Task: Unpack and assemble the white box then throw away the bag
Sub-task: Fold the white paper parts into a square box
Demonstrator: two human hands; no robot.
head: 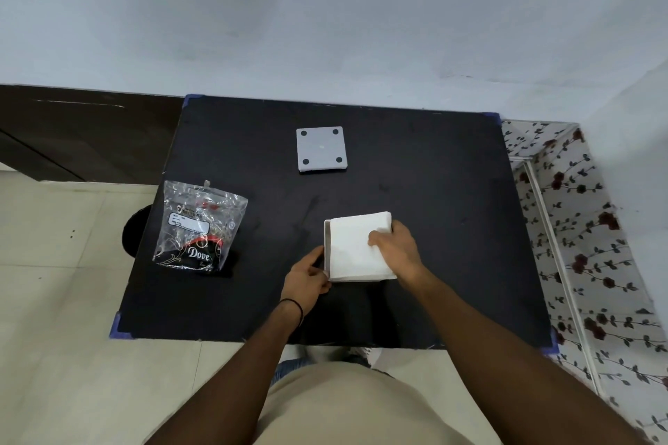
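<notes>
A white box (352, 249) lies on the black table (433, 228), near its front middle. A white sheet or lid covers its top, and a strip of the box's inner wall shows along the left side. My left hand (307, 276) grips the box's near left corner. My right hand (395, 251) rests on top at the right, thumb pressing on the white cover. A second white square piece (321, 149) with four black dots lies flat farther back on the table. The clear plastic bag (198, 226), with a label and "Dove" print, lies at the table's left edge.
A pale wall stands right behind the table. A dark wooden panel (72, 134) runs along the left, above pale floor tiles. A floral-patterned surface (585, 246) lies to the right. A round black object (132, 235) sits on the floor under the table's left edge.
</notes>
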